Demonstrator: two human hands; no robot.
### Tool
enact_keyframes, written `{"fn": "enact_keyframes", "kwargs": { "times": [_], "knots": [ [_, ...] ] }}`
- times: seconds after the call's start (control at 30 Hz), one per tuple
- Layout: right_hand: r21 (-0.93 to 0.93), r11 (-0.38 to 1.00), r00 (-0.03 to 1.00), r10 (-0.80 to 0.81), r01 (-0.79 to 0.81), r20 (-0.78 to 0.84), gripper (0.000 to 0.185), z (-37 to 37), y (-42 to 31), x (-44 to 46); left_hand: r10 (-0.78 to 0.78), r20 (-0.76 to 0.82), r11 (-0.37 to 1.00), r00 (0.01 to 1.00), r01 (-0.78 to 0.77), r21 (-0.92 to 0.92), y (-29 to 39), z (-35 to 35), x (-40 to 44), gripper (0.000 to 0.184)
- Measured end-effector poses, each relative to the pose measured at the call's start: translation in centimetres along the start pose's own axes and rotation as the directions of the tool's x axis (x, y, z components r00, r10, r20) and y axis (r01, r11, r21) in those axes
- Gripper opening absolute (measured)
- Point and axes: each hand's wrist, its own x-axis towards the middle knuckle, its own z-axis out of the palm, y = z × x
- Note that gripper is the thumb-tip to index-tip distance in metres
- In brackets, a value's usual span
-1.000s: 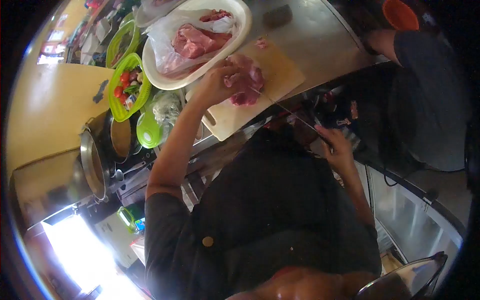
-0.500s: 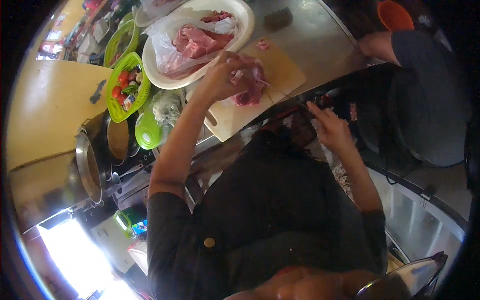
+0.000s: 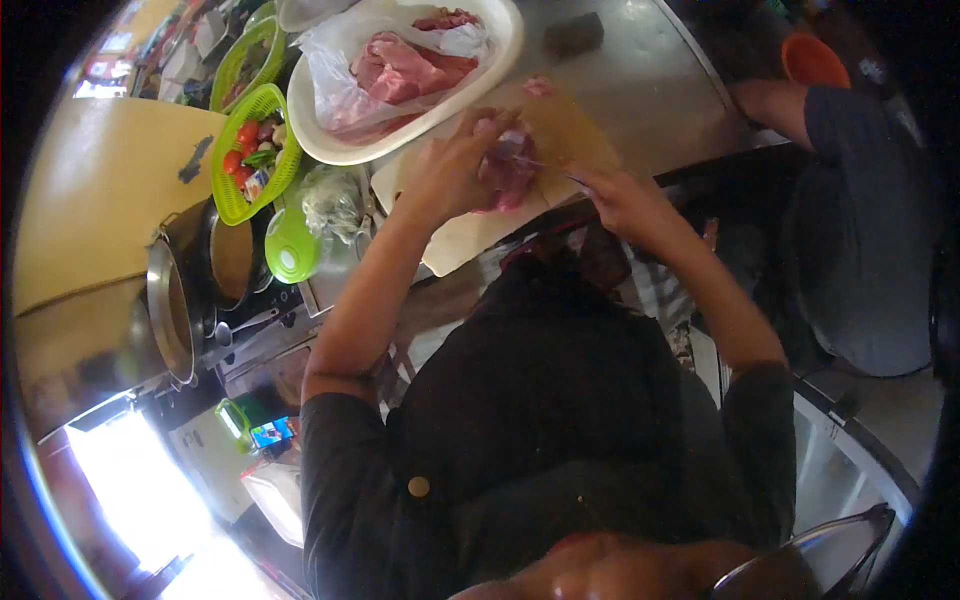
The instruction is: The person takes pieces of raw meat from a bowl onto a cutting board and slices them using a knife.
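Note:
A piece of raw meat (image 3: 513, 172) rests on a pale cutting board (image 3: 462, 236). My left hand (image 3: 452, 168) grips its left side, with the fingers over the top. From the right, my right hand (image 3: 628, 208) is closed around the handle of a knife (image 3: 574, 180). Its thin blade points left and reaches the meat; how deep the edge sits I cannot make out. A small meat scrap (image 3: 538, 86) lies at the board's far edge. Behind the board stands a white tub (image 3: 335, 150) with a plastic bag and larger raw meat (image 3: 405, 70).
Left of the board are a green basket (image 3: 232, 205) of vegetables, a lime-green round-ended object (image 3: 292, 250) and a clear plastic bag (image 3: 335, 205). Pans (image 3: 172, 310) stand further left. A dark block (image 3: 574, 34) lies on the metal counter. Another person's arm (image 3: 772, 105) is at the right.
My right hand has moved up and left, bringing the knife to the meat. My left hand stays on the meat. The whole view has shifted slightly.

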Motion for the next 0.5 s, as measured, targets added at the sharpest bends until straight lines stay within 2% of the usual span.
{"fn": "enact_keyframes", "kwargs": {
  "times": [0.1,0.13,0.2,0.23,0.3,0.33,0.4,0.5],
  "knots": [
    [-0.049,0.995,0.991,0.096,-0.092,0.096,0.05,-0.9,-0.8,0.5,-0.02,-0.05,1.0,0.999,0.019,-0.018,-0.4,0.5,0.0,0.063],
    [0.003,0.996,0.993,0.089,-0.09,0.074,0.05,-1.1,-0.6,0.1,-0.034,-0.07,0.999,0.997,0.032,-0.022,-0.8,0.7,-0.1,0.063],
    [0.107,0.991,0.997,0.078,-0.08,0.027,0.049,-1.6,0.1,-1.5,-0.166,-0.214,0.975,0.963,0.128,-0.182,-0.7,1.3,-1.2,0.057],
    [0.052,0.987,0.986,0.15,-0.154,0.071,0.05,-1.8,0.4,-2.4,-0.239,-0.276,0.95,0.931,0.165,-0.264,-0.9,1.7,-1.6,0.054],
    [-0.071,0.955,0.943,0.297,-0.289,0.15,0.051,-2.2,0.8,-4.3,-0.178,-0.274,0.97,0.945,0.121,-0.213,-2.5,2.9,-2.0,0.051],
    [-0.006,0.956,0.948,0.293,-0.294,0.125,0.052,-2.0,0.9,-5.1,-0.148,-0.27,0.977,0.951,0.099,-0.187,-2.9,3.1,-1.9,0.05],
    [0.123,0.948,0.955,0.287,-0.294,0.071,0.055,-1.6,1.0,-6.4,-0.194,-0.287,0.973,0.938,0.146,-0.18,-2.7,3.3,-1.4,0.043],
    [-0.048,0.938,0.929,0.347,-0.344,0.128,0.052,-3.4,0.7,-8.2,-0.183,-0.226,0.978,0.957,0.154,-0.141,-3.2,2.7,-0.7,0.042]
  ]
}}
